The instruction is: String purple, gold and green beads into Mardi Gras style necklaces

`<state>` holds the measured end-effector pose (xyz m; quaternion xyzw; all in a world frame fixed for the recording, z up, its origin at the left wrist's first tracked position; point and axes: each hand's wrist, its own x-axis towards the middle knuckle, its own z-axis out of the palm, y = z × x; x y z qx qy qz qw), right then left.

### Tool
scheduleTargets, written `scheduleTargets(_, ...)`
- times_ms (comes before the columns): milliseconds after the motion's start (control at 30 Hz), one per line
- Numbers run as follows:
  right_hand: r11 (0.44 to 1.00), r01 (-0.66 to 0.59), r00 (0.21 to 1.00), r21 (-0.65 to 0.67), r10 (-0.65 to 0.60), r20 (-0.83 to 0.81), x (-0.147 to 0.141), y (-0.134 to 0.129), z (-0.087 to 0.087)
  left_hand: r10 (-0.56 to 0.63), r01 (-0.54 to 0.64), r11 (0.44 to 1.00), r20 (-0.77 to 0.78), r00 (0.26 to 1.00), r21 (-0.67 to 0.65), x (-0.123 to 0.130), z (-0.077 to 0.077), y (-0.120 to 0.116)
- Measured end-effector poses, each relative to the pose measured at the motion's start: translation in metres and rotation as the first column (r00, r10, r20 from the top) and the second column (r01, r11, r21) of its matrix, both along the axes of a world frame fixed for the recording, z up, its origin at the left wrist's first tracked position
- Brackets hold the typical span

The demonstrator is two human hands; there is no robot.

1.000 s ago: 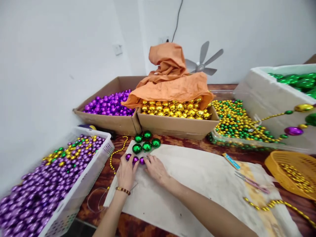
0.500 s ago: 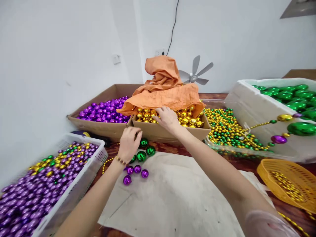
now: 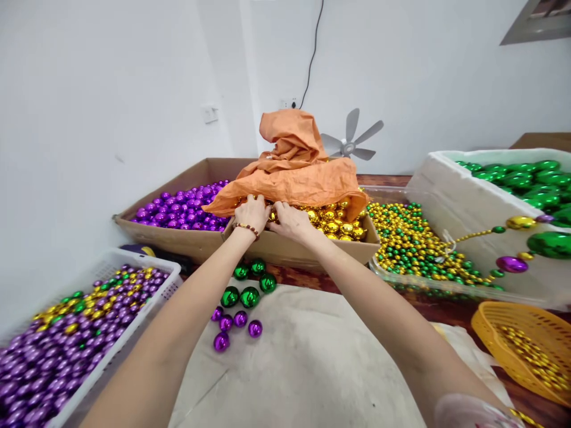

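Note:
My left hand (image 3: 252,214) is in the front left of the cardboard box of gold beads (image 3: 332,227), its fingers bent down among the shiny round beads. Close beside it, my right hand (image 3: 291,220) has its fingers curled onto gold beads as well. Both sets of fingertips are partly hidden. Over the back of this box lies a crumpled orange cloth (image 3: 294,172), just above my fingers. In front of the box, several green beads (image 3: 250,296) and several purple beads (image 3: 225,323) rest on a pale cloth sheet (image 3: 312,362).
A carton of purple beads (image 3: 182,208) adjoins on the left. Nearer is a white plastic basket (image 3: 172,274) of mixed beads. To the right stand a clear bin (image 3: 446,284), a white foam box (image 3: 432,172) of green beads, a hanging bead string (image 3: 513,264) and a yellow basket (image 3: 486,333).
My left hand has moved forward and right from above the green beads into the gold bead box. My right hand has shifted slightly down and its fingers have curled.

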<state>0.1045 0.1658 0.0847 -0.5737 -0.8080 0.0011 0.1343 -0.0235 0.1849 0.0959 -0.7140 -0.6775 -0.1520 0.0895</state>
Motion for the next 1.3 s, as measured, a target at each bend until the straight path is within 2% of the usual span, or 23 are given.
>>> scheduleTargets(267, 0.999, -0.026, 0.999, -0.024, 0.025, -0.022, 0.001, -0.001, 0.001, 0.012, -0.013, 0.999, -0.004, 1.000, -0.032, -0.005, -0.002, 0.006)
scheduleTargets(400, 0.998, -0.069, 0.998, -0.012, 0.069, -0.015, -0.001, 0.002, 0.002, 0.032, -0.033, 0.999, 0.027, 0.999, 0.027, -0.008, 0.002, 0.000)
scheduleTargets(533, 0.992, -0.107, 0.994, -0.064, 0.106, -0.023, -0.004, 0.006, -0.001, 0.006, -0.023, 0.991, 0.129, 0.992, 0.130, -0.020, 0.015, -0.017)
scheduleTargets(600, 0.991, -0.107, 0.994, -0.078, 0.103, -0.046, -0.005, 0.005, -0.001, -0.055, 0.010, 0.976, 0.204, 0.977, 0.217, -0.030, 0.017, -0.035)
scheduleTargets(667, 0.998, -0.064, 0.994, -0.017, 0.063, -0.091, -0.005, 0.001, 0.003, -0.142, 0.065, 0.958, 0.264, 0.954, 0.279, -0.041, 0.008, -0.064)
scheduleTargets(733, 0.996, -0.010, 0.989, 0.093, 0.024, -0.146, -0.004, -0.009, 0.008, -0.211, 0.135, 0.957, 0.295, 0.932, 0.258, -0.049, -0.014, -0.105)
scheduleTargets(767, 0.989, 0.005, 0.985, 0.146, 0.020, -0.172, -0.003, -0.017, 0.010, -0.224, 0.167, 0.965, 0.300, 0.927, 0.204, -0.051, -0.029, -0.129)
scheduleTargets(833, 0.979, -0.004, 0.974, 0.204, 0.050, -0.220, 0.000, -0.039, 0.005, -0.225, 0.234, 0.972, 0.287, 0.931, 0.004, -0.051, -0.064, -0.177)
scheduleTargets(900, 0.983, -0.046, 0.960, 0.179, 0.093, -0.264, 0.003, -0.069, -0.014, -0.225, 0.280, 0.935, 0.247, 0.943, -0.219, -0.047, -0.098, -0.219)
scheduleTargets(967, 0.994, -0.092, 0.949, 0.058, 0.105, -0.298, 0.006, -0.103, -0.050, -0.229, 0.291, 0.892, 0.209, 0.951, -0.346, -0.045, -0.124, -0.245)
scheduleTargets(1067, 0.975, -0.091, 0.954, -0.203, 0.027, -0.298, 0.008, -0.147, -0.110, -0.199, 0.238, 0.891, 0.140, 0.970, -0.387, -0.047, -0.143, -0.257)
scheduleTargets(1133, 0.956, -0.077, 0.961, -0.282, -0.004, -0.276, 0.004, -0.166, -0.138, -0.205, 0.223, 0.903, 0.089, 0.975, -0.366, -0.054, -0.147, -0.254)
scheduleTargets(1200, 0.945, -0.061, 0.967, -0.322, -0.024, -0.252, -0.006, -0.175, -0.152, -0.249, 0.247, 0.911, 0.037, 0.968, -0.330, -0.063, -0.152, -0.249)
scheduleTargets(1300, 0.934, -0.033, 0.974, -0.357, -0.050, -0.221, -0.024, -0.178, -0.156, -0.302, 0.278, 0.925, -0.060, 0.951, -0.259, -0.076, -0.162, -0.246)
